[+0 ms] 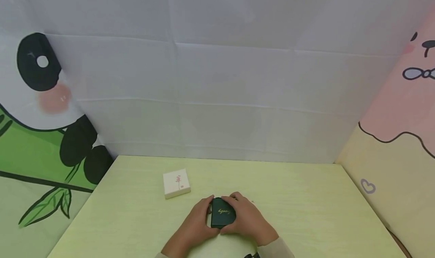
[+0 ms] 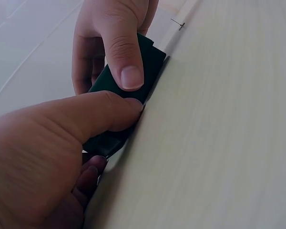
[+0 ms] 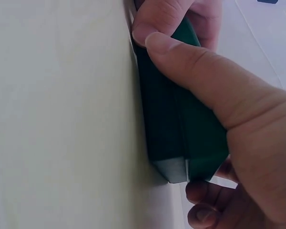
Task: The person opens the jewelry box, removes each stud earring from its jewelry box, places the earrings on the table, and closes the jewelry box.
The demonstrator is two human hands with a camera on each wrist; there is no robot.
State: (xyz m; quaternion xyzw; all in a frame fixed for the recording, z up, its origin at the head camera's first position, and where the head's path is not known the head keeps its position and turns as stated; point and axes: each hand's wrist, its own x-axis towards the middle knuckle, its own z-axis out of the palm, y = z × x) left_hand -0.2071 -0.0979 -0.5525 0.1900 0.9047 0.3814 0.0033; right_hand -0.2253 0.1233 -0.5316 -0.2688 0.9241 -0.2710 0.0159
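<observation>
A small dark green box (image 1: 223, 212) with gold lettering on its lid lies between both hands low in the head view. My left hand (image 1: 198, 222) grips its left side, thumb along the near edge. My right hand (image 1: 247, 221) holds the right side, with the thumb at the near edge and fingers at the far one. The two thumb tips almost meet, as the right wrist view shows. In that view the green box (image 3: 167, 109) shows a seam between lid and base, with a paler end face. The hands hide part of the box.
A square white box (image 1: 176, 183) with a pink flower print rests on the pale yellow table (image 1: 289, 190), left of and beyond the hands. A tiny dark metal piece (image 2: 181, 26) lies on the tabletop beyond the right hand. A white sheet (image 1: 221, 80) hangs behind.
</observation>
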